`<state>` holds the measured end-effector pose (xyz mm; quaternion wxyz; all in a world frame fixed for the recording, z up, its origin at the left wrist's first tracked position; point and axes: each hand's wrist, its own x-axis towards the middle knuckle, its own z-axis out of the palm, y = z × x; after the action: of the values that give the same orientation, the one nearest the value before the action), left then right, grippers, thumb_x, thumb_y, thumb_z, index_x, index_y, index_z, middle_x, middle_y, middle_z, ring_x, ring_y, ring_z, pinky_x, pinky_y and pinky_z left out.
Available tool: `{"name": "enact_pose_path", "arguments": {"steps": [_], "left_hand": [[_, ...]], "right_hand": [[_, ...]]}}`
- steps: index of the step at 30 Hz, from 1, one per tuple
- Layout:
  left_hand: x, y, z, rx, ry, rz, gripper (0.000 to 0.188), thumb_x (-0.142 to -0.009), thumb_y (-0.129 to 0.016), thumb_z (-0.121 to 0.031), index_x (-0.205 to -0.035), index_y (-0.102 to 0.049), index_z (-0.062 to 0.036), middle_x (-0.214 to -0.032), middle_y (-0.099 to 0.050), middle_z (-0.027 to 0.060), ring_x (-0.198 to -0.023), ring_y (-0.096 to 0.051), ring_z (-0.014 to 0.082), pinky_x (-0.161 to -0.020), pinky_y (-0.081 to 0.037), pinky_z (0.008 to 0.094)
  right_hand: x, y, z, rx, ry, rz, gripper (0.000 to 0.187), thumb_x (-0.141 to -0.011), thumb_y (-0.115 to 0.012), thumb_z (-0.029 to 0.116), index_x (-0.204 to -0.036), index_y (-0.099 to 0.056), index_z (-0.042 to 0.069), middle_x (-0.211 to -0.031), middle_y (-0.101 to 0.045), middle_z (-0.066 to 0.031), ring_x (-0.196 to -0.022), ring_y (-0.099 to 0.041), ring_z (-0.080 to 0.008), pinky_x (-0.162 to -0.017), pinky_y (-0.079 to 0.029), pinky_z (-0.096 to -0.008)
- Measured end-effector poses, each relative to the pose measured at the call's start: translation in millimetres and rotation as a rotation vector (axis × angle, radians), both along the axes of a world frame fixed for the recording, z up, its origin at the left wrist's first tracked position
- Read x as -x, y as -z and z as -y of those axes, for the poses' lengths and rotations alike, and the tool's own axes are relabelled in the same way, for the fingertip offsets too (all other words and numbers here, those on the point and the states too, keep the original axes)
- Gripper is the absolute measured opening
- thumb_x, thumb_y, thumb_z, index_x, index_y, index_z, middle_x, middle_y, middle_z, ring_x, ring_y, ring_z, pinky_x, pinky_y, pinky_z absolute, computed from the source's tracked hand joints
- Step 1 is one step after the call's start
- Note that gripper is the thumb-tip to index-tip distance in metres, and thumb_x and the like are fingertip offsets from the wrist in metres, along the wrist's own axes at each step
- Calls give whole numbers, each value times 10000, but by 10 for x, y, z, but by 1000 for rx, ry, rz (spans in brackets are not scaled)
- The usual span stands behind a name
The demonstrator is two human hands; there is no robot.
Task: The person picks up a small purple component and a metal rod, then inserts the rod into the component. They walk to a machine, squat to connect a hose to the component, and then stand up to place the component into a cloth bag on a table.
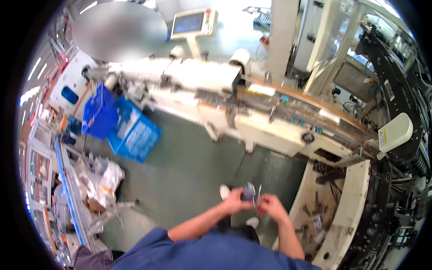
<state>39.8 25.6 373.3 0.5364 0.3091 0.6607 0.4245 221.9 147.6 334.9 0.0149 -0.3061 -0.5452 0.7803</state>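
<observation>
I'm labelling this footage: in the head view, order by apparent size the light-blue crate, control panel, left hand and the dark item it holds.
1. Light-blue crate
2. Control panel
3. Left hand
4. Dark item, partly hidden by fingers

Real sizes may differ, since distances from the camera vary.

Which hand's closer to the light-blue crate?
Left. The left hand is to the right of the light-blue crate and lower in the view; the right hand is farther right still, beyond the left one.
</observation>
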Motion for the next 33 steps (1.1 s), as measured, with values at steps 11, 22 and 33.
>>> {"name": "enact_pose_path", "arguments": {"steps": [11, 22, 33], "left_hand": [[1460, -637, 729, -262, -452, -414, 479, -717, -749, -91, -1173, -610, -37, -1102, -630, 76, -953, -626, 153, -853, -498, 289], [2811, -882, 1525, -300, -630, -711, 555, -718, -745, -70, -1248, -580, -88, -1254, -586, 102, -1042, -646, 262, -873, -530, 353], [3275, -975, 1535, -231, -631, -616, 599, -722, -700, -42, -1302, -553, -64, -1283, -573, 103, -1138, -624, 260, -892, -519, 334]], "right_hand": [[1994, -1537, 394, -263, 138, -326, 138, -935, -626, 55, -1061, -588, 12, -892, -672, -68, -770, -668, -151, -644, -523, -257], [3872, -1684, 1104, -350, -56, -516, 142, -978, -618, 129, -1052, -594, 11, -969, -674, -72, -843, -669, -146, -678, -519, -249], [4466, -1727, 964, -264, -131, -515, 138, -985, -607, 119, -1075, -594, 16, -1011, -684, -97, -872, -677, -162, -710, -531, -268]]}}
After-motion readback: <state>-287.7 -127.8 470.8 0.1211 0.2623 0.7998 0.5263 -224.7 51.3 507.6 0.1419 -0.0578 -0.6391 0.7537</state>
